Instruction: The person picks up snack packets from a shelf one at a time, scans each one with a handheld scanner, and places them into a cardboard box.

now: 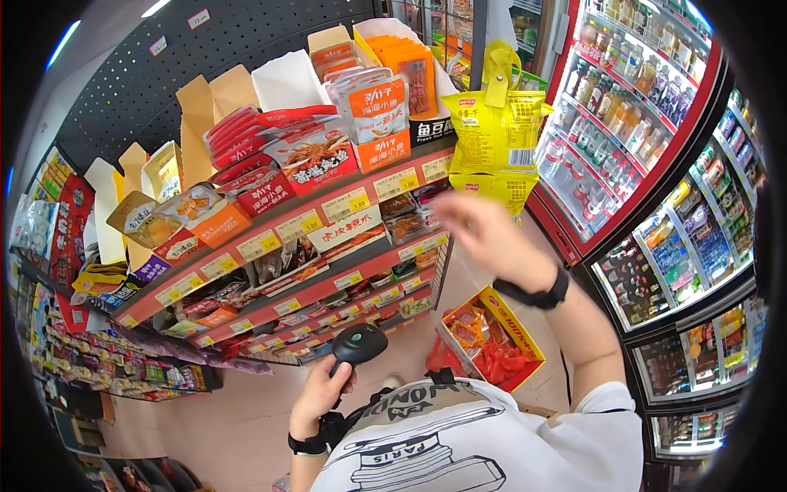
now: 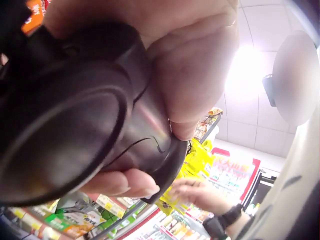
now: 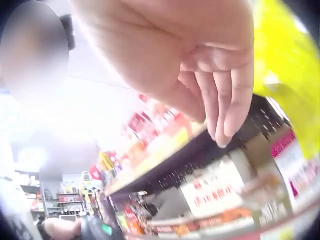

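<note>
Could knock loose the yellow bags [image 1: 492,135] at the right end of the shelf [image 1: 320,293] by sweeping wide with the right hand [image 1: 492,243], relaxed and empty-fingered beside them, while gripping the scanner [image 1: 361,345] near centre in the left hand [image 1: 318,394].

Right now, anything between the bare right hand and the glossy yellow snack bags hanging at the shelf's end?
Nothing visible: the right hand is close to the yellow bags; the black handheld scanner is off that path.
</note>
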A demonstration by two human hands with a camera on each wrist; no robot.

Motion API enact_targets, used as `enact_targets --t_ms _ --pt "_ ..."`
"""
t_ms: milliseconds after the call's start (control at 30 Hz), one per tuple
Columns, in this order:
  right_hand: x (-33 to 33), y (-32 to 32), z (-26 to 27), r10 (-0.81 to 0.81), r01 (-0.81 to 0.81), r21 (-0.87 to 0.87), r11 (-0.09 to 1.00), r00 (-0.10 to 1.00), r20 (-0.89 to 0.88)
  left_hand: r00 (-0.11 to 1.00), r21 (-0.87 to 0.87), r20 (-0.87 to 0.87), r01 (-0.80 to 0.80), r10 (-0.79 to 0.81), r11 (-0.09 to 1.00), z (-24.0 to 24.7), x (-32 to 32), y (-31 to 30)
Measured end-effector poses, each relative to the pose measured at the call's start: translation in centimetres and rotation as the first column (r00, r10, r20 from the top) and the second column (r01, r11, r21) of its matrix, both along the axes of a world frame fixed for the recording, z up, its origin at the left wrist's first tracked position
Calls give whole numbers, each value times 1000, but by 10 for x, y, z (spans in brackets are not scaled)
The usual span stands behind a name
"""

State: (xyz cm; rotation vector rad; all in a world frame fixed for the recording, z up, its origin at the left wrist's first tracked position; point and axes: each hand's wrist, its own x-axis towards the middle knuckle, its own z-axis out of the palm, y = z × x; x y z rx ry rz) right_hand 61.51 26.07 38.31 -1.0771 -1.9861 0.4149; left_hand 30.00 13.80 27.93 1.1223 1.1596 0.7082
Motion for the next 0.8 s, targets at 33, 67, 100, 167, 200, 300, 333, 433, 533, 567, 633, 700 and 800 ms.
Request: enact_targets --t_ms 33,67,100,167,200,300,333,433,533,567,633,700,800 --pt "-5 9 30 -38 41 144 989 999 -18 1000 -3 7 -3 3 1000 0 0 0" --pt "-9 25 53 -76 83 317 945 997 -34 1000 -4 20 -3 3 1000 1 -1 -1" --pt "-11 43 73 -111 125 479 869 992 -57 1000 2 19 -1 1 1000 0 -1 -2" --pt "-12 75 107 -218 161 599 784 976 23 1000 -8 27 -13 13 1000 0 -3 -3" --pt "-13 95 115 -261 154 656 739 963 68 1000 -7 22 -18 18 1000 1 -3 -4" --pt "-12 134 129 -375 137 600 788 881 291 1000 17 22 -23 22 1000 0 -7 -8" --pt "-11 141 132 -405 163 473 866 784 471 1000 13 20 -22 21 1000 -3 -10 -9" --pt "-10 151 133 -351 196 296 935 641 683 999 12 24 -44 44 999 -4 -14 -12" --pt "-7 144 126 -401 188 397 898 721 566 999 -1 9 -53 53 999 -7 -18 -14" --pt "-8 138 126 -435 206 452 868 756 489 998 -2 11 -57 57 998 -8 -18 -14" --pt "-9 133 125 -476 236 487 841 750 459 999 -10 13 -53 53 999 -12 -19 -14" --pt "-6 129 126 -523 252 514 820 695 493 999 -7 12 -44 44 999 -7 -16 -13" --pt "-2 125 121 -458 215 492 844 767 450 999 -9 20 -29 29 1000 -5 -13 -12"
